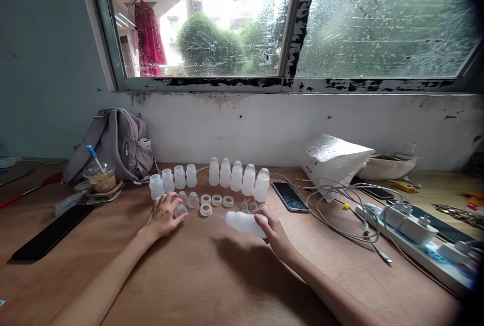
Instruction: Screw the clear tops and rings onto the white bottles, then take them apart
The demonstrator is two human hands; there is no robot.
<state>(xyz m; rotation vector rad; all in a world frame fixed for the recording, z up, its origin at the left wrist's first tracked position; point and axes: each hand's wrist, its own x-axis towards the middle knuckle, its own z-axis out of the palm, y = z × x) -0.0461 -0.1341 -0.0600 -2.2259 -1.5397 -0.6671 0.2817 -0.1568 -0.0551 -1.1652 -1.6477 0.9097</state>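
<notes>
My right hand (273,232) grips a frosted white baby bottle (245,223), tilted on its side above the table with its neck to the left. My left hand (165,215) rests low on the table, a clear dome cap (180,210) between its thumb and forefinger; its other fingertips are partly hidden. Two more dome caps (193,200) stand just beyond it. Several white collar rings (206,209) lie between my hands. Behind the left hand is a row of bottles without caps (180,177). Capped bottles (237,176) form another row, and clear round pieces (247,205) lie near my right hand.
A phone (290,196), tangled white cables (340,215) and a power strip (416,240) lie to the right, below a white bag (336,159). At left are a drink cup (100,177), a grey backpack (113,139) and a flat black object (53,232).
</notes>
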